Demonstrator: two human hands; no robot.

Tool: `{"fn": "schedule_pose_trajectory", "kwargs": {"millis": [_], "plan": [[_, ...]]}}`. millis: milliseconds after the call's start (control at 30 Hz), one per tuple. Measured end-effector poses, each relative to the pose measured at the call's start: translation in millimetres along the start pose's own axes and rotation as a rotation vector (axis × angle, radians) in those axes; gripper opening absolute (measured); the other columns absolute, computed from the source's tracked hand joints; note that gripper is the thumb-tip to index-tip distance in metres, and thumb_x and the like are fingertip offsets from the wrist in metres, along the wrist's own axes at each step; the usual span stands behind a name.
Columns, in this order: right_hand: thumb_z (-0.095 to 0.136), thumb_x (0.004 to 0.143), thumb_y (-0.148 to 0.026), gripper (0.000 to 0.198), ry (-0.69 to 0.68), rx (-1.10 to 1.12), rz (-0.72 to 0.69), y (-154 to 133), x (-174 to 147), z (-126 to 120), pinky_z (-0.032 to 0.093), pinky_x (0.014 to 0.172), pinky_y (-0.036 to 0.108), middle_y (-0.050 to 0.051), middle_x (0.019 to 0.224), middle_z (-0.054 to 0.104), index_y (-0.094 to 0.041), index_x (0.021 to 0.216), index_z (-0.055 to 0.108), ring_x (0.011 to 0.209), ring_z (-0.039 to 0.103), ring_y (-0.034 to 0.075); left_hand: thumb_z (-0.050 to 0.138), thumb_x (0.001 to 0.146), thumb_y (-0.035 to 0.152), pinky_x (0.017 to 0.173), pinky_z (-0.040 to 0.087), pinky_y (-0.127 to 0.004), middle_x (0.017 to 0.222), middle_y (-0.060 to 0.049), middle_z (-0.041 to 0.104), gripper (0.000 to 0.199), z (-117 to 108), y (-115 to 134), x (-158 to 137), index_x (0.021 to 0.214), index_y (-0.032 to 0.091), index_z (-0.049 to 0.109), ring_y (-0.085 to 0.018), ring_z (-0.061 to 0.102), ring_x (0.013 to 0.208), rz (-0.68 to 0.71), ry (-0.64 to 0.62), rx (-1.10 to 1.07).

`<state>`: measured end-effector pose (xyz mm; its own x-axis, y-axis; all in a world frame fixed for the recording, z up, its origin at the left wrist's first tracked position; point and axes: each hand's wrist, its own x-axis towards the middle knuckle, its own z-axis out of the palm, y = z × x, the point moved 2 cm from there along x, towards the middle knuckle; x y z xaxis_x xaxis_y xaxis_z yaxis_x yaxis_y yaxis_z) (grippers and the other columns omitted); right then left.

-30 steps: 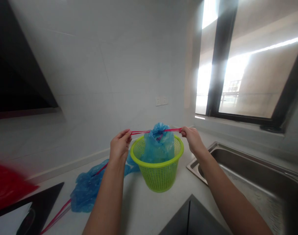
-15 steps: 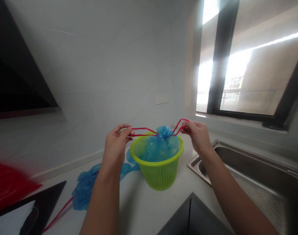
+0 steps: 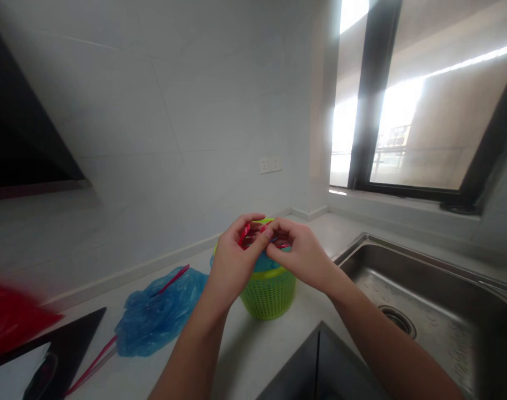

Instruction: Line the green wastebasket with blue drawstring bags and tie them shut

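My left hand (image 3: pixel 238 253) and my right hand (image 3: pixel 297 250) meet above a green plastic basket (image 3: pixel 270 294) on the counter. Both have their fingers closed on a red drawstring (image 3: pixel 244 234), which loops around the left fingers and runs between the two hands. Under them, a strip of the blue plastic bag (image 3: pixel 267 262) shows inside the basket; the hands hide most of it and the basket's far rim. To the left of my left forearm, a second blue bag (image 3: pixel 157 314) with red drawstrings lies crumpled on the counter.
A steel sink (image 3: pixel 424 289) is set into the counter on the right, below a window. Dark grey panels (image 3: pixel 320 366) stand at the front edge. At left are a black hob (image 3: pixel 70 350), a blurred red thing (image 3: pixel 15 322) and a dark hood (image 3: pixel 28 133) overhead.
My hands have come together over the basket, from wide apart with the red drawstring loops stretched between them. The loops are now gathered at my fingers.
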<state>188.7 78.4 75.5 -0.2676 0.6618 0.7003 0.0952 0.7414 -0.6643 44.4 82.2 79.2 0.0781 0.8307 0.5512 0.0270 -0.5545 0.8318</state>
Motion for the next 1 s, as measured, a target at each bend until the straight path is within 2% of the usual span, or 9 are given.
{"fn": "schedule_pose_trajectory", "kwargs": {"millis": [133, 267, 367, 500, 600, 767, 833, 867, 1000], "plan": [[0.053, 0.091, -0.019, 0.017, 0.024, 0.219, 0.076, 0.4, -1.7, -0.9, 0.054, 0.077, 0.027, 0.000, 0.090, 0.073, -0.025, 0.104, 0.045, 0.082, 0.068, 0.014, 0.081, 0.075, 0.028, 0.085, 0.053, -0.028, 0.107, -0.009, 0.072, 0.038, -3.4, 7.7, -2.3, 0.112, 0.021, 0.072, -0.021, 0.068, 0.095, 0.042, -0.013, 0.037], [0.056, 0.092, -0.021, 0.003, 0.069, -0.124, 0.078, -5.3, -4.8, -5.5, 0.051, 0.075, 0.029, 0.002, 0.086, 0.074, -0.023, 0.094, 0.054, 0.082, 0.070, 0.017, 0.073, 0.081, 0.025, 0.087, 0.051, -0.029, 0.105, -0.008, 0.073, 0.032, 1.0, 3.0, -5.5, 0.113, 0.024, 0.072, -0.021, 0.069, 0.095, 0.074, 0.026, 0.205], [0.059, 0.091, -0.024, 0.007, 0.157, -0.345, 0.095, -9.1, -5.6, -15.4, 0.050, 0.073, 0.031, 0.004, 0.087, 0.075, -0.023, 0.097, 0.062, 0.082, 0.071, 0.020, 0.067, 0.084, 0.023, 0.082, 0.050, -0.028, 0.098, -0.006, 0.074, 0.027, 1.8, -7.7, -1.0, 0.110, 0.024, 0.072, -0.019, 0.069, 0.087, 0.095, 0.092, 0.317], [0.057, 0.090, -0.028, 0.010, 0.305, -0.432, 0.169, -7.0, -4.0, -35.4, 0.048, 0.069, 0.032, 0.004, 0.080, 0.074, -0.022, 0.095, 0.064, 0.075, 0.069, 0.021, 0.064, 0.079, 0.019, 0.071, 0.049, -0.027, 0.083, -0.005, 0.072, 0.025, -6.4, -15.4, 28.2, 0.104, 0.021, 0.069, -0.019, 0.067, 0.075, 0.132, 0.144, 0.328], [0.055, 0.090, -0.028, 0.010, 0.321, -0.394, 0.192, -1.5, -1.3, -44.9, 0.047, 0.068, 0.031, 0.004, 0.076, 0.072, -0.022, 0.090, 0.063, 0.071, 0.068, 0.020, 0.067, 0.070, 0.015, 0.061, 0.047, -0.026, 0.075, -0.004, 0.070, 0.037, -20.2, -6.4, 68.1, 0.107, 0.019, 0.065, -0.020, 0.066, 0.066, 0.100, 0.130, 0.305], [0.054, 0.090, -0.031, 0.013, 0.353, -0.370, 0.188, 4.8, 0.8, -48.9, 0.045, 0.063, 0.030, 0.003, 0.079, 0.071, -0.021, 0.088, 0.062, 0.063, 0.065, 0.017, 0.071, 0.060, 0.006, 0.064, 0.050, -0.025, 0.065, -0.004, 0.066, 0.050, -46.1, 49.1, 135.0, 0.110, 0.010, 0.064, -0.017, 0.065, 0.060, 0.048, 0.245, 0.443], [0.055, 0.089, -0.031, 0.013, 0.374, -0.383, 0.194, 4.5, 0.4, -51.0, 0.044, 0.062, 0.030, 0.001, 0.073, 0.068, -0.021, 0.089, 0.062, 0.059, 0.063, 0.017, 0.061, 0.072, 0.004, 0.074, 0.050, -0.027, 0.072, -0.002, 0.066, 0.045, -50.0, 81.6, 153.0, 0.117, 0.003, 0.060, -0.016, 0.070, 0.073, 0.023, 0.264, 0.447], [0.055, 0.088, -0.031, 0.012, 0.382, -0.388, 0.198, 3.9, 0.0, -52.5, 0.044, 0.062, 0.030, 0.001, 0.071, 0.068, -0.021, 0.088, 0.062, 0.058, 0.062, 0.016, 0.046, 0.082, 0.004, 0.079, 0.044, -0.030, 0.078, -0.002, 0.064, 0.042, -50.1, 98.9, 160.4, 0.122, -0.006, 0.053, -0.017, 0.070, 0.085, 0.013, 0.232, 0.461], [0.053, 0.089, -0.031, 0.015, 0.373, -0.383, 0.193, -1.7, -2.2, -58.3, 0.045, 0.062, 0.031, 0.002, 0.074, 0.069, -0.021, 0.080, 0.061, 0.058, 0.062, 0.016, 0.051, 0.086, 0.004, 0.074, 0.037, -0.023, 0.098, -0.008, 0.063, 0.045, -55.7, 172.2, 184.3, 0.126, -0.015, 0.046, -0.024, 0.066, 0.096, 0.034, 0.273, 0.499]]}}
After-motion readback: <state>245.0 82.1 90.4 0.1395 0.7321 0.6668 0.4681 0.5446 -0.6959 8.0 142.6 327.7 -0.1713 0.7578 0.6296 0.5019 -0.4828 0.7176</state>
